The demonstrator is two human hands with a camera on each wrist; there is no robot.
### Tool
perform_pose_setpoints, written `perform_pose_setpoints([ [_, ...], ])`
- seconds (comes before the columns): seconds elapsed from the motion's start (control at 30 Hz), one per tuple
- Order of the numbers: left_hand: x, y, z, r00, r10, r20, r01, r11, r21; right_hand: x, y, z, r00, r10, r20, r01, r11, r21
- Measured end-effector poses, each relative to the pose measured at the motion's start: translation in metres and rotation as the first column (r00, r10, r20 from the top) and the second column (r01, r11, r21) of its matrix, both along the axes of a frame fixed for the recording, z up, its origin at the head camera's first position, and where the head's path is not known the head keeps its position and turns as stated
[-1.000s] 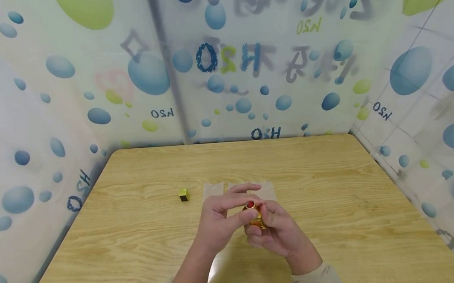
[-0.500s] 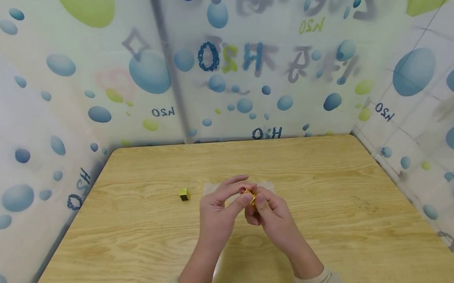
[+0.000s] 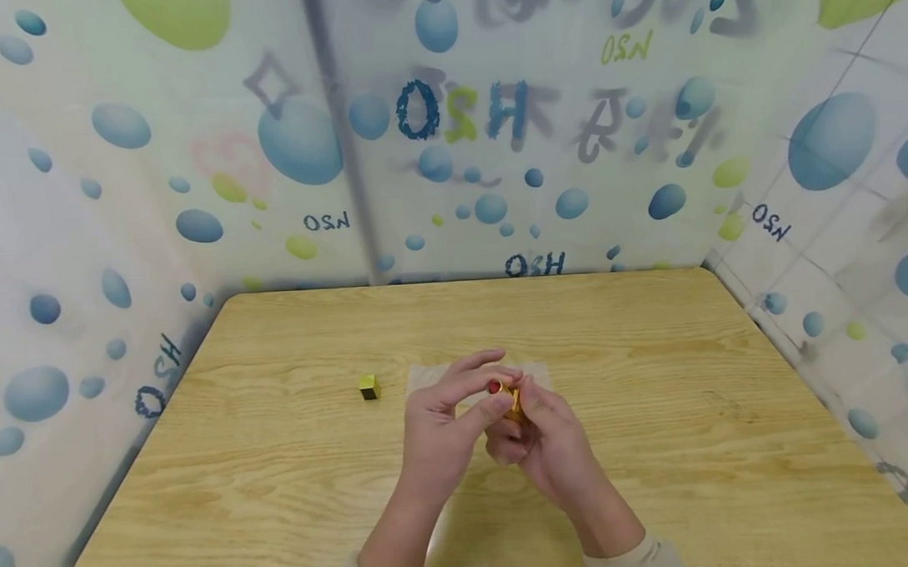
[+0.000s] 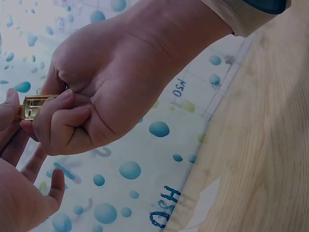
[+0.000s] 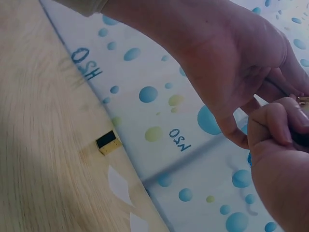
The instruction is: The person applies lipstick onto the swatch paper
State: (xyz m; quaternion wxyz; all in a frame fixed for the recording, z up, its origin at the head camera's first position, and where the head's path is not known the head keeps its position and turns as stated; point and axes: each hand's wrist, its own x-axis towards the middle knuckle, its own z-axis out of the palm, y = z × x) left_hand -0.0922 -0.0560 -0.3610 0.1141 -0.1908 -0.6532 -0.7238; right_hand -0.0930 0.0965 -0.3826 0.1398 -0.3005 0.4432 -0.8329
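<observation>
Both hands meet over the front middle of the table, around a small gold lipstick tube (image 3: 516,406) with red showing inside its round open end. My right hand (image 3: 553,447) grips the tube's base, fingers curled under it. My left hand (image 3: 438,426) pinches the round end between thumb and a finger, its other fingers stretched out. The left wrist view shows the tube's gold squarish base (image 4: 35,107) between the fingers. Much of the tube is hidden by the fingers. A gold, box-shaped cap (image 3: 369,388) with a dark side stands on the table, left of the hands.
Pale paper pieces (image 3: 421,376) lie flat on the wooden table (image 3: 280,465) behind the hands, partly covered by them. A whitish curtain (image 3: 452,217) printed with blue and green drops hangs along the table's back and sides.
Both hands have moved slightly away from the body with the lipstick tube. The tube's round end has turned leftward, and the right hand has shifted its hold on the base. The cap stays put.
</observation>
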Motion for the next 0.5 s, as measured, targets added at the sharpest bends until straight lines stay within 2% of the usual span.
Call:
perform_pose_setpoints([
  [0.13, 0.0001, 0.0000, -0.0003, 0.999, -0.036, -0.028, 0.037, 0.999, 0.005, -0.0007, 0.0001, -0.0003, 0.995, 0.093, 0.028, -0.090, 0.992, -0.093],
  [0.27, 0.0003, 0.0004, -0.0001, 0.997, -0.062, -0.046, 0.062, 0.998, 0.011, -0.0013, 0.0001, -0.0002, 0.985, 0.154, 0.083, -0.142, 0.980, -0.138],
  [0.5, 0.0001, 0.0005, 0.0010, 0.990, -0.122, -0.068, 0.125, 0.992, 0.029, -0.0037, 0.0002, 0.0004, 0.944, 0.291, 0.155, -0.255, 0.942, -0.219],
])
